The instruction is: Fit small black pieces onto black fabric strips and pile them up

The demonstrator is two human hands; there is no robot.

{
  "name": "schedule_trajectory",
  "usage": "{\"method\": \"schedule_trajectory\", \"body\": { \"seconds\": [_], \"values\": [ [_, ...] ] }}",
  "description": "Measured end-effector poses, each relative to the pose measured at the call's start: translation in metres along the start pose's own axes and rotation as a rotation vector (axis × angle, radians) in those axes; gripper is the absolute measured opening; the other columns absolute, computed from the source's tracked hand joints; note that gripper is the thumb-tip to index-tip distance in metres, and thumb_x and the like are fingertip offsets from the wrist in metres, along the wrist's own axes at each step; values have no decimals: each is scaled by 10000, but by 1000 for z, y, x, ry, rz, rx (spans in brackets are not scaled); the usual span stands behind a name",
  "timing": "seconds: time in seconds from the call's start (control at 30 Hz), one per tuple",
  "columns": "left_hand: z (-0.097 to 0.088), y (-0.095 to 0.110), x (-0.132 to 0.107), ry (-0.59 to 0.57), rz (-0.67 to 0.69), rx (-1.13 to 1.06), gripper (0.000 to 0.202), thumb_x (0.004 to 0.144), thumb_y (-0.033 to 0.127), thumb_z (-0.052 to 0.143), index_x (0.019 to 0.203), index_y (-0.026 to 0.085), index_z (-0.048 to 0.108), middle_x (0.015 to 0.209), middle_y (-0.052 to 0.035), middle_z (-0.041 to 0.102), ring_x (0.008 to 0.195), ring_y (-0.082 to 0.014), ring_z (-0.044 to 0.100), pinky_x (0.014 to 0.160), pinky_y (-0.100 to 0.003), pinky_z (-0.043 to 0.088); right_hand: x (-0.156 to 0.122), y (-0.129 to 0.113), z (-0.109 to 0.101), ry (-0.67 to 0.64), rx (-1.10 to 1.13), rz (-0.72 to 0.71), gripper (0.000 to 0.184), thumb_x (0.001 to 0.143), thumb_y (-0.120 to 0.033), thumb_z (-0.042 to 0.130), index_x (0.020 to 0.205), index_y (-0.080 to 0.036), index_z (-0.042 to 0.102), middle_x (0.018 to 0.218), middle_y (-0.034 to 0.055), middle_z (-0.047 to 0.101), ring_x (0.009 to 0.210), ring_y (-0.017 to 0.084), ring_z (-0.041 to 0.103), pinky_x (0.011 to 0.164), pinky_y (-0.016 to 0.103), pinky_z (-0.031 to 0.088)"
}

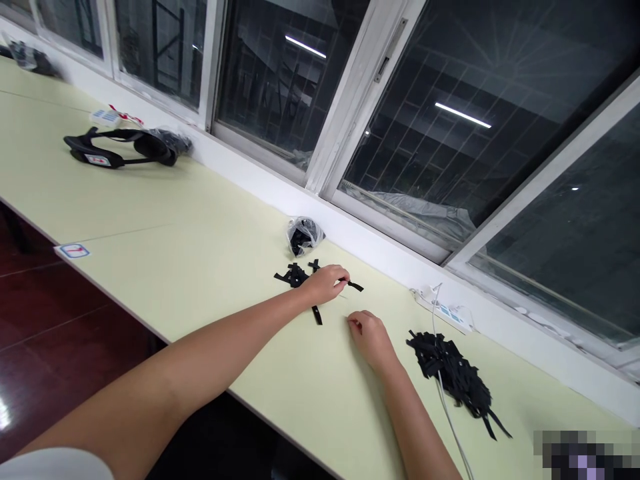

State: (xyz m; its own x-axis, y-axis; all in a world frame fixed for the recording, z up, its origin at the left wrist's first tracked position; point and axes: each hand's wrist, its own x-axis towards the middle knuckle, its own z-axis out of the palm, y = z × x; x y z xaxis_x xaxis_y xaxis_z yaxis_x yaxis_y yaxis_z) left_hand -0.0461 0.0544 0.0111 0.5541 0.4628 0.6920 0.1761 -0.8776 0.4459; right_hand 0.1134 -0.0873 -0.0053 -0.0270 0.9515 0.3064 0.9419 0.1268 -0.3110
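Observation:
My left hand (326,283) is closed in a pinch on a short black strap piece (354,286) that sticks out to its right, just above the pale green table (165,227). Under that hand lie a few more black strap pieces (295,275), and one lies near my wrist (317,315). My right hand (369,335) rests on the table a little to the right, fingers curled together; whether anything is in them is hidden.
A large heap of black strap pieces (453,373) lies right of my right hand, crossed by a white cable (447,407). A clear bag of black pieces (303,235) sits by the window ledge. A white power strip (447,311) and a black headset (120,147) also lie here.

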Motion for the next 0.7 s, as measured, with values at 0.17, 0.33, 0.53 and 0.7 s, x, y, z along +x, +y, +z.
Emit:
{"method": "schedule_trajectory", "body": {
  "seconds": [0.17,0.33,0.53,0.7],
  "values": [
    [0,3,-1,-48,0,-5,127,895,175,520,914,181,645,951,-54,675,910,-199,620,826,-321,477,-7,9,-12,-41,117,93,232,874,-215,468,951,-224,687,860,35,691,769,201,618,730,306,451],
    [1,3,-2,-65,2,5,130,895,175,518,913,180,646,950,-52,675,915,-201,620,833,-323,474,-3,11,-9,-36,129,138,227,865,-237,486,935,-213,701,887,37,695,784,190,626,764,298,448],
    [2,1,-2,-77,12,-3,141,897,179,515,929,178,652,968,-58,678,924,-199,621,846,-322,478,3,13,-2,-45,26,102,167,843,-192,491,820,-200,656,847,46,658,762,187,600,723,289,433],
    [3,0,-2,-79,34,-2,146,901,187,514,936,172,655,968,-68,677,929,-200,620,859,-327,479,-1,5,-1,15,-27,79,111,841,-183,470,797,-206,569,826,60,647,756,201,590,673,292,432]
  ]
}}
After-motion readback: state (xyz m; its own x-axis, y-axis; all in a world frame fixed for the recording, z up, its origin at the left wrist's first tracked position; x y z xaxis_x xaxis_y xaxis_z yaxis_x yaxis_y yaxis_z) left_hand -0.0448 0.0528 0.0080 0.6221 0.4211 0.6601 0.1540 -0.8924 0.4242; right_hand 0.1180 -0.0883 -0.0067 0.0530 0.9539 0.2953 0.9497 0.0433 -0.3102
